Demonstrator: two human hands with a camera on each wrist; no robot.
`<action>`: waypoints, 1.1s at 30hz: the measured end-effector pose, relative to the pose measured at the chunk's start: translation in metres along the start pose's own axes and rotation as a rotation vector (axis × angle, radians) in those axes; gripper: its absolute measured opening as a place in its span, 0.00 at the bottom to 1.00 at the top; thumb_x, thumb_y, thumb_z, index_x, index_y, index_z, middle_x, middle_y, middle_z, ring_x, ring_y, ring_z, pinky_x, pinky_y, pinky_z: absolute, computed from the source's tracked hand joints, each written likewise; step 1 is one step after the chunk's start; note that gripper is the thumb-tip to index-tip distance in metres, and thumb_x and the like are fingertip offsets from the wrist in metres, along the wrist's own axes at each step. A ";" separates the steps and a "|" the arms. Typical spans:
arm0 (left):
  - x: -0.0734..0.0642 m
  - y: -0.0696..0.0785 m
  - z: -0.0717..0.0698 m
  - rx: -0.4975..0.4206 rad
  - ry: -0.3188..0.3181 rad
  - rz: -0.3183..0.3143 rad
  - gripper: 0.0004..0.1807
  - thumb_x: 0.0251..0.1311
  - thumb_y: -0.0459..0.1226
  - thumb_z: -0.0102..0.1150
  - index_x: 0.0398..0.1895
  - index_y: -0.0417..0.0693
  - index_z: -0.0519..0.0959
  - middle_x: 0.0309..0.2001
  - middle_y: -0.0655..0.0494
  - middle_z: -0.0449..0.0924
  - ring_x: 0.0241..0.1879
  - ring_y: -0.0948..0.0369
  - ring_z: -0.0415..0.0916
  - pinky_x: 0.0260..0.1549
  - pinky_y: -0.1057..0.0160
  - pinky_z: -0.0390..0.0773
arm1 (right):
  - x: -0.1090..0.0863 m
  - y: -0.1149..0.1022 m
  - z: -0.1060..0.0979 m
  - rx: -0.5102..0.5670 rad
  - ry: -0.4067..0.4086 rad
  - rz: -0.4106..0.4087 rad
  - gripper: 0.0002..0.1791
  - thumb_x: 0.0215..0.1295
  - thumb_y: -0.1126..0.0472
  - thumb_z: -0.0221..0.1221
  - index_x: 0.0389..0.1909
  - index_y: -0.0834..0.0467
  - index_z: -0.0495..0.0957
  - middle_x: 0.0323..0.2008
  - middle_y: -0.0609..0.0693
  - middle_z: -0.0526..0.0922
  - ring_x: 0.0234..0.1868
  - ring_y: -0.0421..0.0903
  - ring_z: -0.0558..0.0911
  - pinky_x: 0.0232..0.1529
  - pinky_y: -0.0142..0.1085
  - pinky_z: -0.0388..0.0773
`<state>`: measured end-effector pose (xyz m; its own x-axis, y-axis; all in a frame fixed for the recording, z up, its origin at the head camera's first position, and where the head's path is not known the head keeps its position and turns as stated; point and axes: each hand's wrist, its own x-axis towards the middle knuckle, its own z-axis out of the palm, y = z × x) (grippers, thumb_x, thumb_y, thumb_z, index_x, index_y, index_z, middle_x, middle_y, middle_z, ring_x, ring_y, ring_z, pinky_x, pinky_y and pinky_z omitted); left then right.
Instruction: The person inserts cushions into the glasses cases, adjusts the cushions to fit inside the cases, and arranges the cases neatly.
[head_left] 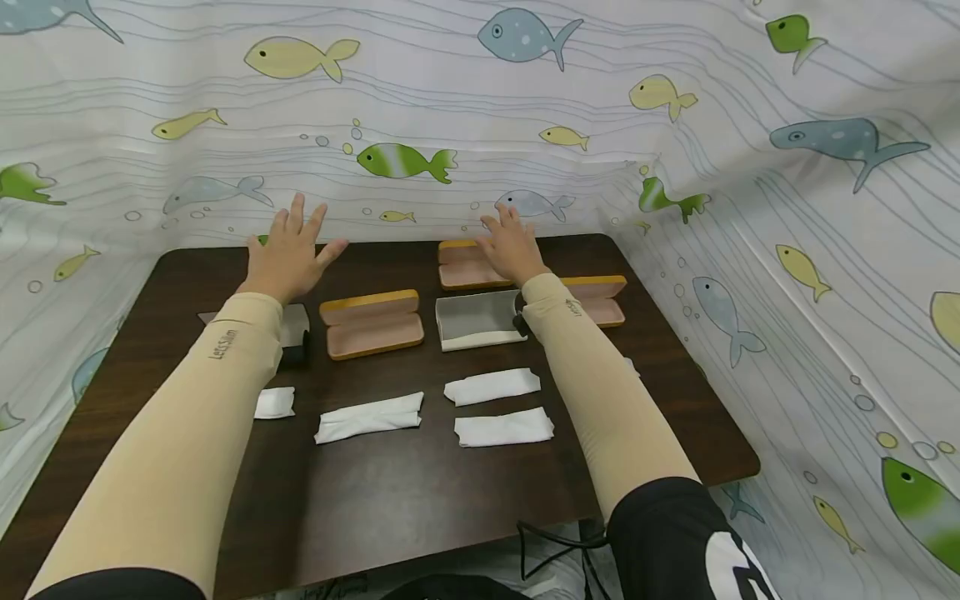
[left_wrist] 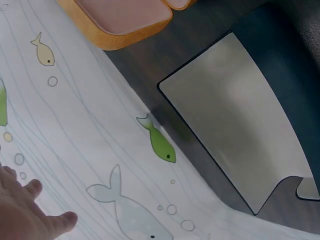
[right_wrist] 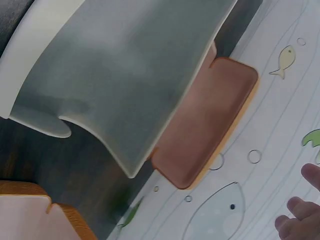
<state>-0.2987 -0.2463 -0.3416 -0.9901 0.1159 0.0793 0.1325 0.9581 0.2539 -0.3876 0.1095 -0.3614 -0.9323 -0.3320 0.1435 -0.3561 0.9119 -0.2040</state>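
Above the table's back edge my left hand (head_left: 287,257) is held out with its fingers spread and nothing in it. Below its wrist, partly behind the sleeve, lies an opened dark folding glasses case (left_wrist: 225,115) with a pale grey lining. My right hand (head_left: 516,252), also empty with fingers extended, overlaps an open orange glasses case (head_left: 468,275) with pink lining at the back. Beside the right wrist is an opened white folding glasses case (head_left: 476,317) lined in grey. Another orange glasses case (head_left: 375,333) stands open between the arms.
Several folded white cloths (head_left: 497,427) lie across the middle of the dark table (head_left: 390,500). A third open orange case (head_left: 603,308) is partly hidden behind the right forearm. A fish-print curtain (head_left: 450,100) surrounds the table's back and sides. Black cable (head_left: 555,542) hangs at the front edge.
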 end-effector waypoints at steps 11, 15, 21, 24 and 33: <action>-0.023 -0.001 -0.010 -0.004 0.147 0.008 0.38 0.78 0.57 0.36 0.80 0.41 0.54 0.81 0.38 0.41 0.71 0.31 0.56 0.56 0.24 0.64 | -0.021 -0.028 -0.004 0.078 0.114 -0.048 0.22 0.82 0.48 0.46 0.64 0.55 0.78 0.54 0.50 0.85 0.46 0.47 0.85 0.40 0.40 0.83; -0.041 0.004 -0.011 -0.002 0.253 0.048 0.27 0.78 0.46 0.45 0.69 0.35 0.69 0.69 0.33 0.66 0.63 0.34 0.68 0.47 0.32 0.75 | -0.035 -0.036 -0.001 0.114 0.153 -0.073 0.19 0.81 0.53 0.50 0.61 0.56 0.80 0.51 0.50 0.85 0.41 0.45 0.84 0.37 0.40 0.82; -0.072 0.010 -0.002 -0.041 0.303 0.105 0.16 0.74 0.39 0.50 0.52 0.36 0.80 0.50 0.37 0.80 0.40 0.42 0.78 0.29 0.40 0.78 | -0.061 -0.051 0.011 0.144 0.219 -0.160 0.13 0.78 0.57 0.55 0.53 0.57 0.84 0.42 0.49 0.86 0.32 0.43 0.80 0.33 0.39 0.79; -0.087 0.013 0.006 -0.073 0.255 0.127 0.13 0.74 0.37 0.52 0.48 0.37 0.81 0.41 0.41 0.81 0.31 0.49 0.77 0.24 0.45 0.77 | -0.076 -0.060 0.020 0.160 0.225 -0.228 0.11 0.78 0.58 0.55 0.47 0.58 0.84 0.35 0.49 0.85 0.29 0.43 0.79 0.32 0.37 0.77; -0.129 0.006 0.040 -0.125 -0.047 0.159 0.09 0.71 0.38 0.59 0.45 0.43 0.84 0.32 0.55 0.84 0.28 0.59 0.78 0.28 0.51 0.78 | -0.120 -0.086 0.060 0.208 -0.161 -0.278 0.12 0.79 0.55 0.55 0.52 0.54 0.83 0.40 0.46 0.85 0.36 0.40 0.80 0.39 0.34 0.78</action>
<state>-0.1718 -0.2451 -0.3885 -0.9569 0.2781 0.0837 0.2893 0.8872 0.3595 -0.2486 0.0565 -0.4195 -0.7907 -0.6082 0.0706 -0.5864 0.7190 -0.3730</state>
